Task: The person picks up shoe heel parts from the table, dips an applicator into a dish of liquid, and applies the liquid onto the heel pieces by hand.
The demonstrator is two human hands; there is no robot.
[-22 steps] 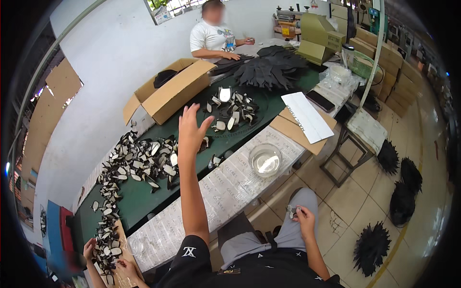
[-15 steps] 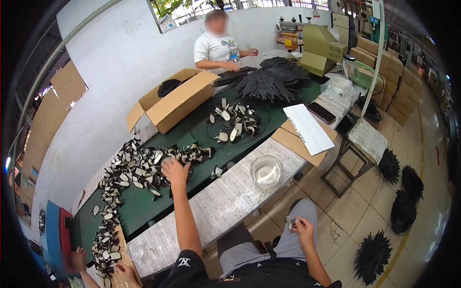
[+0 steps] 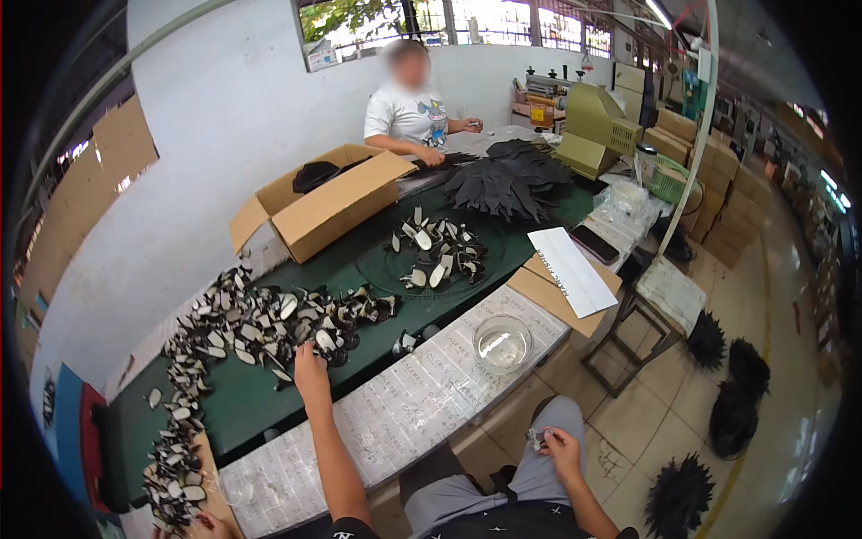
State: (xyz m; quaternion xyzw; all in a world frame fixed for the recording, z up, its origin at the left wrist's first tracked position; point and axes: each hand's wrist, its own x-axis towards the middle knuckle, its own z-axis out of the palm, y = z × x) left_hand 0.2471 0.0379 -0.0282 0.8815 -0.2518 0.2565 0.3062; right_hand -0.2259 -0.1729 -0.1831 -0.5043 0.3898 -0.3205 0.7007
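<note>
A long heap of small black pieces with cream oval faces lies on the dark green belt table. At the heap's near edge is my left hand, its fingers closed and reaching down among the pieces; what they grip is hidden. My right hand, above my right thigh, pinches a small grey-and-white piece. Further along the belt sits a smaller cluster of the same pieces. A few lie by the belt's near edge.
A clear round bowl stands on the wrapped ledge. Beyond are an open carton, black fringed sheets and a co-worker. To the right are a white card, a phone and a stool. Another person's hand shows lower left.
My left hand has gone from spread above the heap to closed at its near edge, lower and slightly left. My right hand still holds its piece. The view has shifted slightly.
</note>
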